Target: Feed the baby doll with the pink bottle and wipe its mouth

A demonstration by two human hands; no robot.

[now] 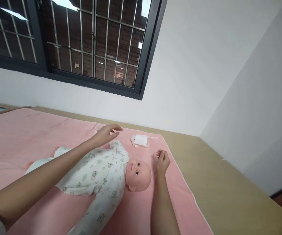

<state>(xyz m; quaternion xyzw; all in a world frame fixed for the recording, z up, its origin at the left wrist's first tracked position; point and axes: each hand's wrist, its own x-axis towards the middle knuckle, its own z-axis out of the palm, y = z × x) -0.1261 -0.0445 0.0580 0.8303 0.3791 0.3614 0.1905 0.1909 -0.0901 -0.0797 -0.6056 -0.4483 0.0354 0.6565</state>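
A baby doll [138, 176] lies on its back on a pink mat [4, 140], its head to the right. It wears a white outfit [92, 173] printed with small bears and green shapes. Above the doll's far sleeve hovers my left hand [108, 134], fingers stretched and thumb apart, holding nothing. My right hand [163, 160] is on the mat beside the top of the doll's head, not touching it. Its fingers are curled in, and nothing shows in them. Between and beyond my hands is a small white folded pad [141, 140] on a pale, crinkled layer.
The mat covers much of a wooden surface [192, 153], bare along the right side. A white wall [180, 81] with a dark-framed, barred window [141, 94] rises behind. A small white hook-shaped piece [223, 160] is near the right wall.
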